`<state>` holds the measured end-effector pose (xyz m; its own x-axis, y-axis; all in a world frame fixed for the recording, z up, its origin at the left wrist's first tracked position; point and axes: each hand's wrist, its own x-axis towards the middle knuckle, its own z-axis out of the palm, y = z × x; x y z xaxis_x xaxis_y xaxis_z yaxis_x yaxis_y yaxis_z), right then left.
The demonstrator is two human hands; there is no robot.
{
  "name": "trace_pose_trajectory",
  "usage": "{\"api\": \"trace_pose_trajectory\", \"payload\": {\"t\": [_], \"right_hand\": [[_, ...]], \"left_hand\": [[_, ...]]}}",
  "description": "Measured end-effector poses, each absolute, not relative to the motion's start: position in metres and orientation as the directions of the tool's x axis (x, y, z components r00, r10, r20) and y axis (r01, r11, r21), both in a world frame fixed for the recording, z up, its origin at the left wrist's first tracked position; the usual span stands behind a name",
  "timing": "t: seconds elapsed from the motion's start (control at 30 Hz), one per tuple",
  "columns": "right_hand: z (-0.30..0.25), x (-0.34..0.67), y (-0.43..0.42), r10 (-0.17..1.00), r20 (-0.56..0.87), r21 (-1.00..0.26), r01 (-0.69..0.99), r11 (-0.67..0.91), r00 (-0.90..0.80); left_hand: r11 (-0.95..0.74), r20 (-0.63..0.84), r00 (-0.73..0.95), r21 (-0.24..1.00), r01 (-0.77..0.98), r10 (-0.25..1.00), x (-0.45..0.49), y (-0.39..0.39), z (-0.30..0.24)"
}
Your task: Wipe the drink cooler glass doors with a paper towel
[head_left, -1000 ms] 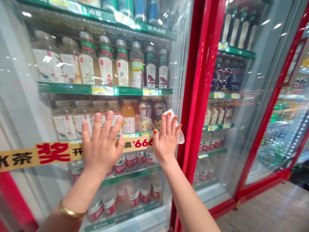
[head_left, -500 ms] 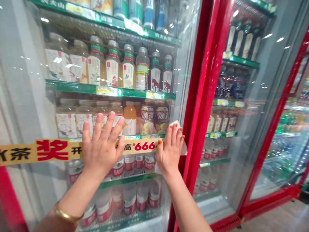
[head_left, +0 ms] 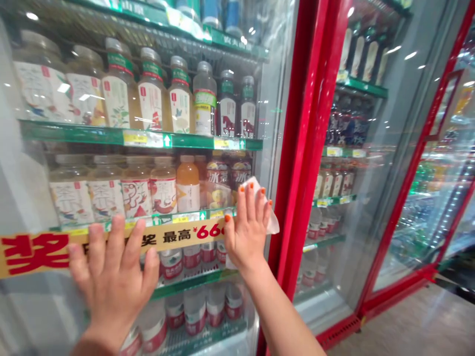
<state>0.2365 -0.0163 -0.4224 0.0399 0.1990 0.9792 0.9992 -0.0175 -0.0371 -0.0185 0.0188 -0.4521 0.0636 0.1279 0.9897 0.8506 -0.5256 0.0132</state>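
My left hand (head_left: 113,282) is spread open, its fingertips over the yellow strip (head_left: 176,235) with red and black lettering on the cooler door. Whether its palm touches the glass I cannot tell. My right hand (head_left: 249,230), with orange nails, lies flat against the glass door (head_left: 265,148) near its red frame. Under that hand is a white tissue (head_left: 273,225), pinned to the glass, its edges sticking out past the fingers. Behind the glass stand bottled drinks, among them an orange bottle (head_left: 188,183) and teas with white labels (head_left: 70,202).
A red door frame (head_left: 302,148) rises to the right of my right hand. Beyond it is another cooler with bottles on green-edged shelves (head_left: 365,86). Further right stands another red-framed door (head_left: 401,217). Grey floor (head_left: 415,326) shows at the lower right.
The view has shifted closer to the door. My left hand has moved left and down in view; my right hand, with the tissue, is slightly further left. Both stay spread.
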Motion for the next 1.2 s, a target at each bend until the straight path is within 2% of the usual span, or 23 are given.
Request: {"api": "trace_pose_trajectory", "payload": {"t": [0.07, 0.13, 0.2, 0.3, 0.37, 0.43, 0.47, 0.53, 0.6, 0.67, 0.77, 0.87, 0.93, 1.0, 1.03, 1.13, 1.2], "right_hand": [[-0.427, 0.216, -0.013, 0.218, 0.972, 0.082, 0.997, 0.008, -0.082], [-0.458, 0.206, -0.017, 0.232, 0.945, 0.226, 0.973, 0.047, -0.23], [-0.495, 0.214, -0.024, 0.229, 0.939, 0.253, 0.966, 0.051, -0.258], [-0.513, 0.239, -0.029, 0.219, 0.974, 0.054, 0.998, -0.01, -0.051], [-0.489, 0.245, -0.024, 0.205, 0.971, -0.117, 0.993, -0.032, 0.121], [-0.453, 0.233, -0.016, 0.195, 0.961, -0.194, 0.981, -0.024, 0.195], [-0.44, 0.222, -0.012, 0.195, 0.966, -0.171, 0.985, -0.007, 0.169], [-0.436, 0.198, -0.01, 0.216, 0.976, -0.012, 0.999, 0.052, 0.0], [-0.463, 0.185, -0.015, 0.226, 0.955, 0.17, 0.979, 0.114, -0.192], [-0.504, 0.191, -0.024, 0.223, 0.943, 0.226, 0.966, 0.123, -0.248], [-0.532, 0.223, -0.032, 0.232, 0.969, 0.084, 0.996, 0.036, -0.09], [-0.491, 0.242, -0.021, 0.221, 0.972, -0.081, 0.996, -0.031, 0.086], [-0.452, 0.232, -0.01, 0.208, 0.972, -0.107, 0.994, -0.029, 0.111], [-0.431, 0.212, -0.003, 0.225, 0.974, -0.032, 0.999, 0.008, 0.029], [-0.433, 0.203, -0.002, 0.245, 0.968, 0.047, 0.998, 0.042, -0.056], [-0.475, 0.195, -0.015, 0.309, 0.878, 0.322, 0.929, 0.182, -0.365], [-0.508, 0.213, -0.029, 0.335, 0.826, 0.398, 0.89, 0.223, -0.453]], "left_hand": [[-0.525, 0.989, 0.068, 0.011, 0.851, 0.131, -0.019, 0.021, -0.456], [-0.525, 0.988, 0.083, -0.003, 0.851, 0.128, -0.019, 0.022, -0.456], [-0.519, 0.988, 0.094, -0.016, 0.855, 0.125, -0.019, 0.022, -0.455], [-0.507, 0.987, 0.11, -0.034, 0.861, 0.12, -0.019, 0.021, -0.455], [-0.505, 0.985, 0.121, -0.043, 0.862, 0.123, -0.02, 0.02, -0.455], [-0.507, 0.985, 0.126, -0.048, 0.86, 0.12, -0.02, 0.021, -0.456], [-0.51, 0.985, 0.126, -0.049, 0.859, 0.118, -0.02, 0.021, -0.456], [-0.515, 0.986, 0.123, -0.047, 0.856, 0.115, -0.02, 0.022, -0.457], [-0.515, 0.988, 0.107, -0.033, 0.857, 0.115, -0.02, 0.023, -0.458], [-0.511, 0.988, 0.095, -0.02, 0.86, 0.122, -0.02, 0.023, -0.459], [-0.507, 0.986, 0.114, -0.037, 0.861, 0.121, -0.018, 0.022, -0.458], [-0.508, 0.988, 0.126, -0.064, 0.859, 0.09, -0.017, 0.022, -0.455], [-0.509, 0.989, 0.124, -0.066, 0.858, 0.08, -0.017, 0.022, -0.453], [-0.516, 0.988, 0.126, -0.065, 0.854, 0.084, -0.017, 0.023, -0.452], [-0.523, 0.988, 0.129, -0.065, 0.85, 0.086, -0.017, 0.023, -0.452], [-0.545, 0.986, 0.147, -0.082, 0.834, 0.077, -0.02, 0.022, -0.453], [-0.565, 0.981, 0.171, -0.09, 0.82, 0.093, -0.027, 0.018, -0.455]]}}
